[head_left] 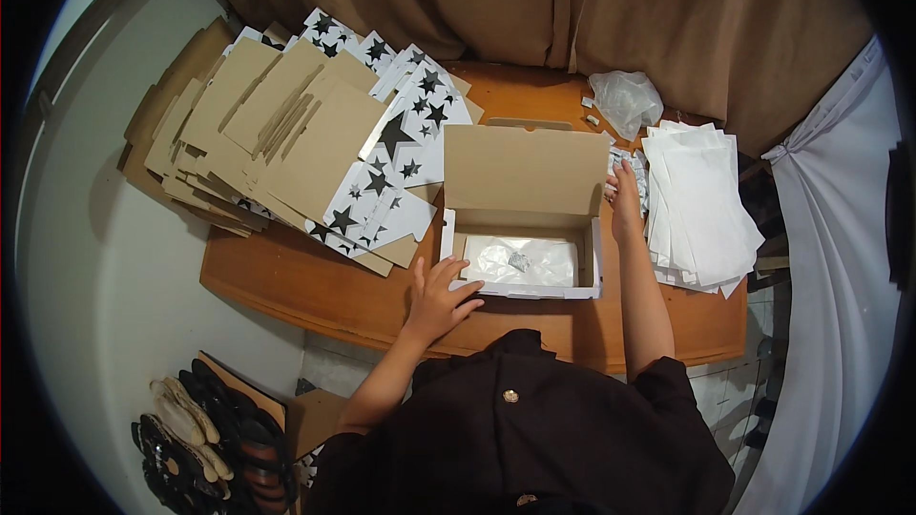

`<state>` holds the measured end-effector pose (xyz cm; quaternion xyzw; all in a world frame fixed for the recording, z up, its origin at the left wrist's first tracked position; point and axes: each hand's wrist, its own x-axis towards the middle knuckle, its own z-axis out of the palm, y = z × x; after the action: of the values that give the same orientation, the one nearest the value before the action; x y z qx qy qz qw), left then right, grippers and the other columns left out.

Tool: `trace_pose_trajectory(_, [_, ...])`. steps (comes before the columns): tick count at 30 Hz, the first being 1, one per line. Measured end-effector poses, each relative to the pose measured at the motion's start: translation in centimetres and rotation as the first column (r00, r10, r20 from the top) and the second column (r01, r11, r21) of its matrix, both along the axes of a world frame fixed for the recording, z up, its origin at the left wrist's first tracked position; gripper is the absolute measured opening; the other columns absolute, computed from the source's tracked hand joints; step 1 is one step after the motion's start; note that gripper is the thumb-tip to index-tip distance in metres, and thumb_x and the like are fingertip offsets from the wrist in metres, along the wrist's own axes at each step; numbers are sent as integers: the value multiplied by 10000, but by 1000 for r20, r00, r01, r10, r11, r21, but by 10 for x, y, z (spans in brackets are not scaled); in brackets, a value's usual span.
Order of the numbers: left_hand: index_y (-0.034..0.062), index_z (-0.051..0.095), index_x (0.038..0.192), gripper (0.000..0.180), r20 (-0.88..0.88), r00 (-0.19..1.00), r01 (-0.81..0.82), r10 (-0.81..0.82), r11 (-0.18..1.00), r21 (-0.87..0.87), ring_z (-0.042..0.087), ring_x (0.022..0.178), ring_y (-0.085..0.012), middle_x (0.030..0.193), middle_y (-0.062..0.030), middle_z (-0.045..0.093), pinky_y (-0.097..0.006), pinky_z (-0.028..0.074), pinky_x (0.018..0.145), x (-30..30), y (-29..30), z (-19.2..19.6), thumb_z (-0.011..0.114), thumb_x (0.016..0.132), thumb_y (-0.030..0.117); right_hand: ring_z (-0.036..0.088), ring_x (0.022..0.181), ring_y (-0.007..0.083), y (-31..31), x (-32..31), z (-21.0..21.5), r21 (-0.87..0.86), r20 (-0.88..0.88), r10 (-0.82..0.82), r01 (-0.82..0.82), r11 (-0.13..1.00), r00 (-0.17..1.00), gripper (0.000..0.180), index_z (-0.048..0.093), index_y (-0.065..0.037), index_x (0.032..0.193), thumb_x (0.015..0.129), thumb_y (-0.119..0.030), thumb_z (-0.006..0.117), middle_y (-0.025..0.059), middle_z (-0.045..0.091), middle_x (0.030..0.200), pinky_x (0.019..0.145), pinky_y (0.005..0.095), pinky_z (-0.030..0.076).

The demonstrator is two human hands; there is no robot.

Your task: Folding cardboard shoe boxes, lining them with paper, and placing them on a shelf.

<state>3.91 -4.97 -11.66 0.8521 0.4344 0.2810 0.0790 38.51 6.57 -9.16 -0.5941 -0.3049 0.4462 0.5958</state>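
An open cardboard box [598,267], brown inside with white outer edges, stands in front of me with its lid [525,170] raised. Inside lie white, crinkled plastic-like sheeting [549,265] and a small silvery-grey packet [518,260]. My left hand [441,298] rests at the box's front left corner, fingers spread over the rim. Just right of the lid, my right hand [623,202] is at a pile of small white-and-grey packets [640,172]. Its fingers reach out with the thumb apart; no held thing shows, though the fingertips are partly hard to make out.
Flattened boxes [286,124], brown and star-printed white, are stacked at the left. White paper sheets [697,200] lie at the right. A clear plastic bag [627,103] and small loose pieces [592,119] sit behind. Shoes [205,429] are on the lower left.
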Motion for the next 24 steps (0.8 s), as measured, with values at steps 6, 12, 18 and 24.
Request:
trace_pose_trajectory(6, [289,697,941,195,-23,982,-184,188,976,119,375,1196,-219,1180,-3,517,-519,129,969,11,-8,-31,703,747,302,428,1162,219,-42,-30,37,150,119,85,-102,983,989,671,290,-59,1392,875,-418,523,118,451,1283,994,347,299])
trace_pose_trajectory(12, [302,697,957,200,-26,952,-283,304,913,294,361,1153,-223,1134,-5,491,-498,129,950,19,-12,-52,697,756,292,297,1292,335,-94,-51,21,197,262,5,-58,979,965,1094,188,-44,1407,599,-383,843,248,283,1377,1071,405,227])
trace_pose_trajectory(18, [282,685,1006,290,-37,964,-213,263,848,486,335,1153,-226,1167,-25,449,-462,115,966,42,-21,-42,708,731,374,298,1286,318,-126,-81,16,360,212,-105,22,933,972,1103,163,-62,1410,583,-289,857,229,248,1386,1068,415,227])
trace_pose_trajectory(24, [353,675,898,143,41,983,-179,180,867,465,320,1190,-178,1160,40,489,-458,91,996,54,-20,-52,682,756,363,304,1274,308,-143,-77,2,245,400,-93,-9,970,912,1111,116,-80,1417,604,-299,841,193,234,1400,1075,415,192])
